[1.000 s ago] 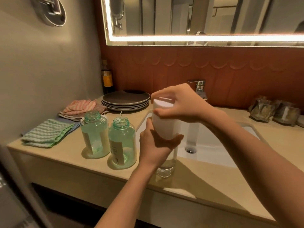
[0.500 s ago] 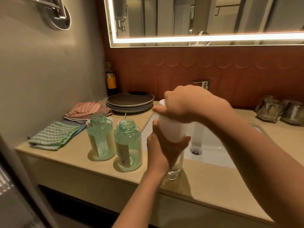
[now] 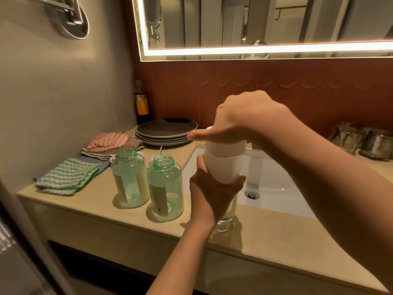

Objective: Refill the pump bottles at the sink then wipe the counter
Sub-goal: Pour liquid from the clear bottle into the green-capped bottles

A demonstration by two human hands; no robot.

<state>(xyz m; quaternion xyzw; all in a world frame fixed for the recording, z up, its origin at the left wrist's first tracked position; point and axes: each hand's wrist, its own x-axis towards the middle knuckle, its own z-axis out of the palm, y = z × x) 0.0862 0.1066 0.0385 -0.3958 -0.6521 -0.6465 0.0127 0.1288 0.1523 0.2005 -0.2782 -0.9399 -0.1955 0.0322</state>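
A white refill container [image 3: 225, 162] is upright above the counter's front edge. My left hand [image 3: 212, 192] grips its lower body and my right hand [image 3: 240, 118] closes over its top. Below it stands a clear glass bottle [image 3: 225, 218], mostly hidden by my left hand. Two green glass bottles stand uncapped to the left, one [image 3: 129, 179] farther left and one [image 3: 165, 188] nearer my hand. Each holds a little liquid. The beige counter [image 3: 91, 205] surrounds a white sink [image 3: 272, 188].
A green striped cloth [image 3: 66, 179] and pink folded cloths [image 3: 110, 141] lie at the left end. Dark plates [image 3: 165, 130] are stacked at the back, next to a dark bottle [image 3: 142, 103]. Glass jars [image 3: 361, 143] stand at the back right. The wall is close on the left.
My right hand has turned over the container's top, its fingers now curled further round the cap. The view has shifted slightly closer and down. The left hand keeps its grip.
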